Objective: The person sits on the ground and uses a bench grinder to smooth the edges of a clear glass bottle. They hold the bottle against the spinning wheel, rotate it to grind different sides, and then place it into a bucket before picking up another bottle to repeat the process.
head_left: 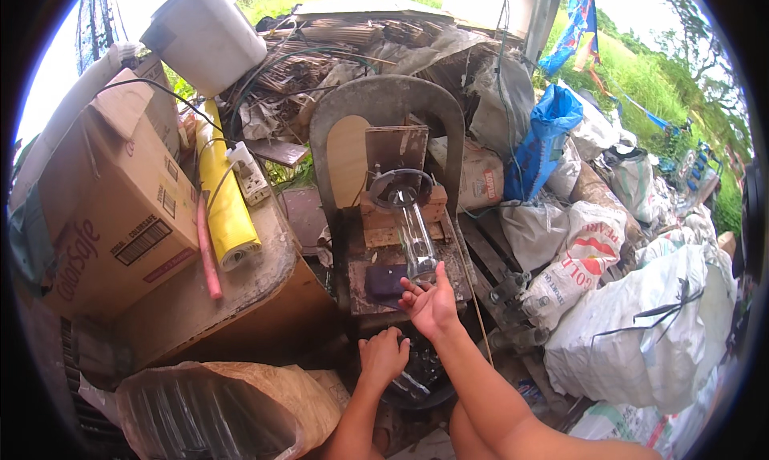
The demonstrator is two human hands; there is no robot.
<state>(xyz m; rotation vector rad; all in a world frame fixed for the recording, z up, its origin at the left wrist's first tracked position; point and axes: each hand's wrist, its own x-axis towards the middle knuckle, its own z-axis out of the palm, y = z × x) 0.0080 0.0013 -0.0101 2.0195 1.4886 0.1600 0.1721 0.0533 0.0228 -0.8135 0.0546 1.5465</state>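
Observation:
My right hand (431,306) is closed around the near end of a clear glass bottle (416,236), palm up, thumb along its side. The bottle slopes away from me, its far end at a round metal ring (400,189) on a wooden block (376,220). Beneath the bottle, a dark purple pad (386,284) lies on the worn stand. My left hand (384,354) is lower down, by the near edge of the stand, with curled fingers; whatever they hold is hidden. Beside it, a dark tub (420,397) contains clear glass pieces, partly covered by my right forearm.
An arched frame (387,88) rises behind the stand. Left, a bench (240,304) bears a cardboard box (128,196), yellow roll (224,204) and power strip (248,174). Glass fills a brown paper sack (308,404). White sacks (641,332) and a blue bag (541,144) crowd the right.

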